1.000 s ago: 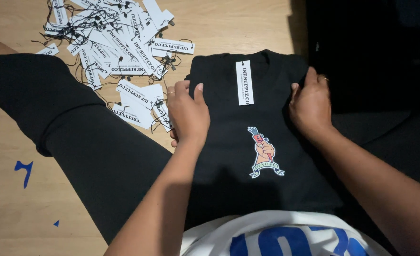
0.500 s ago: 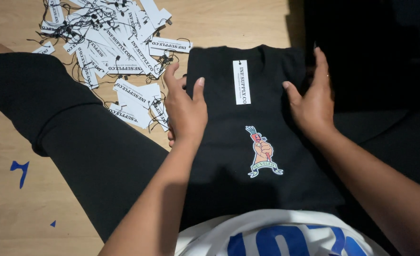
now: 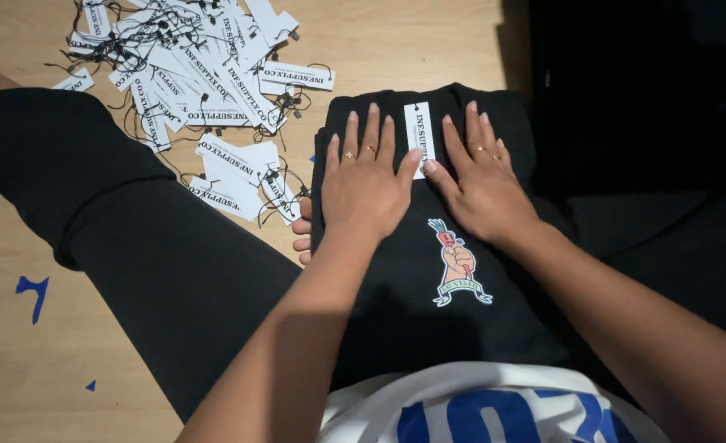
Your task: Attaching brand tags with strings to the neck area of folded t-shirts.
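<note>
While a loose heap of white hang tags (image 3: 207,90) with black strings lies on the wooden floor (image 3: 18,385) at the left, the folded black shirt (image 3: 429,246) rests across the person's lap. Both hands press flat on it: the left hand (image 3: 367,184) and right hand (image 3: 482,184), fingers spread, no grip closed on anything, flank its white tag (image 3: 420,135). This looks like smoothing the fold; next likely calls for even pressure outward.
</note>
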